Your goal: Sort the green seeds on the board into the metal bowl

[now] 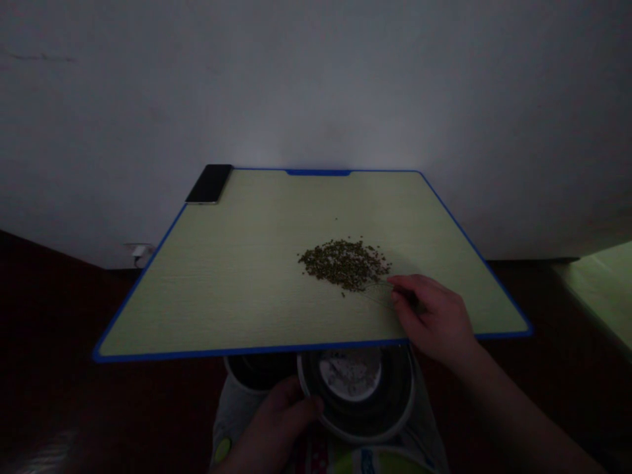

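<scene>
A pile of small dark green grains (344, 263) lies on a pale green board with a blue edge (237, 276). My right hand (434, 319) rests on the board just right of the pile, fingers curled on a thin clear thing (378, 289) whose tip touches the grains. Below the board's near edge, my left hand (279, 421) grips the rim of a round dark bowl (395, 408) held on my lap. Something whitish (351, 372) lies in the bottom of the bowl.
A black phone (209, 183) lies at the board's far left corner. A second dark bowl (261, 368) shows partly under the board's edge. A plain white wall stands behind. The floor around is dark; a pale surface (605, 289) sits at the right.
</scene>
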